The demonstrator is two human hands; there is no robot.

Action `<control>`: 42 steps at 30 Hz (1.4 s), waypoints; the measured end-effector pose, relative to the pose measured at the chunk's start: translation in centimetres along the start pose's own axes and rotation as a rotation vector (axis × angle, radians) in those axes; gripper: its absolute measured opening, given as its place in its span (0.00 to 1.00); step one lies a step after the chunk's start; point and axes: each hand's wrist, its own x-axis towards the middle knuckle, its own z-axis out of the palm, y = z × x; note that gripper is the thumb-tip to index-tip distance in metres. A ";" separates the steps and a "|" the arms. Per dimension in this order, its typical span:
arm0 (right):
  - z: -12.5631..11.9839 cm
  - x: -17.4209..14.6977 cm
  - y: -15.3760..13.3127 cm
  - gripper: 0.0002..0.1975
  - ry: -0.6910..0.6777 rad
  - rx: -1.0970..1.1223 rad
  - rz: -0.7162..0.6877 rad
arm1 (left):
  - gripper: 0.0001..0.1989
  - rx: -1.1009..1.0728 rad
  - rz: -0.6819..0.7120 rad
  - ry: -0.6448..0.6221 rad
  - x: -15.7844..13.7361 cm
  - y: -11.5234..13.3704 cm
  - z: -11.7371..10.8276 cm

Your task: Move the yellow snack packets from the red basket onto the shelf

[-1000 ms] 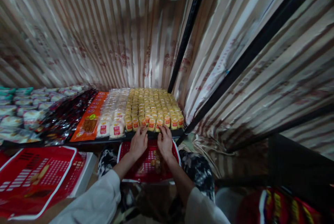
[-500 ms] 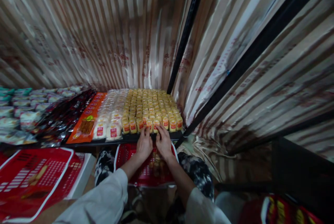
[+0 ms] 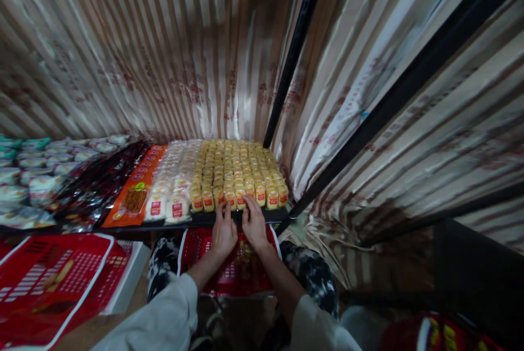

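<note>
Rows of small yellow packaged cakes (image 3: 235, 168) with red-and-orange labels stand packed together at the right end of a dark shelf (image 3: 278, 214). My left hand (image 3: 224, 233) reaches to the front row, its stretched fingertips against the lower front of the packs. Beside it my right hand (image 3: 254, 228) has its fingers extended, the fingertips touching the front packs a little to the right. Between the two hands a few labels show; nothing held is visible in either. Below my hands, a red basket-printed bag (image 3: 196, 247) with a white edge sits between my knees, with a few yellowish packs in it.
Left along the shelf are white packs (image 3: 167, 203), an orange snack bag (image 3: 133, 201), dark glossy packs (image 3: 104, 182) and white-and-green packs (image 3: 45, 184). A large red printed bag (image 3: 53, 280) lies lower left. Black poles (image 3: 347, 162) and striped sheeting (image 3: 184, 51) enclose the shelf.
Both hands have drawn slightly down and toward me, and more of the front labels between them shows. The view has shifted a little.
</note>
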 end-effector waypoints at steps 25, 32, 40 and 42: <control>1.2 -0.9 -0.2 0.24 -0.007 -0.041 -0.011 | 0.29 0.344 0.195 0.029 1.1 -1.3 -0.8; 1.4 -1.0 0.1 0.24 -0.013 -0.082 -0.016 | 0.28 0.426 0.226 0.060 0.2 -1.1 -1.4; 1.3 -0.8 -0.4 0.24 -0.065 -0.180 -0.052 | 0.30 0.433 0.237 0.061 0.4 -2.3 -1.3; 1.3 -0.8 -0.6 0.23 -0.066 -0.207 -0.033 | 0.29 0.423 0.260 0.044 0.6 -2.5 -1.3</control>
